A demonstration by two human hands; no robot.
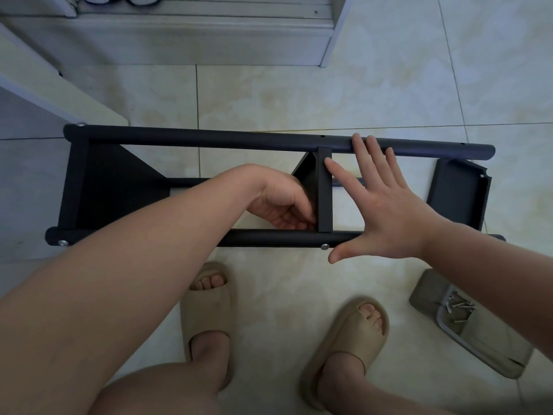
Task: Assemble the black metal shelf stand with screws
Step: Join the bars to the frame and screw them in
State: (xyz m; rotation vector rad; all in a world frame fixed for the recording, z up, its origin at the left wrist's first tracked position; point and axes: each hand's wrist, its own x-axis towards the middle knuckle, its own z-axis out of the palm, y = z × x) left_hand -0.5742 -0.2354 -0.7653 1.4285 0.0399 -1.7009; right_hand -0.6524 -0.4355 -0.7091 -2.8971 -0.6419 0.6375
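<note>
The black metal shelf stand (209, 140) lies on its side on the tiled floor, two long tubes running left to right. A shelf panel (119, 187) is fixed at its left end and a middle shelf panel (324, 193) stands between the tubes. My left hand (281, 206) reaches between the tubes, its fingers curled against the middle panel's left face near the near tube (269, 238). My right hand (380, 202) is spread flat over the frame, fingertips on the far tube, thumb by a silver screw head (325, 246). A loose shelf panel (457, 193) leans at the right end.
A tan pouch (478, 342) holding several loose screws (457, 308) lies on the floor at the lower right. My feet in beige slides (206, 313) stand just before the stand. White furniture (179, 40) stands at the back and left.
</note>
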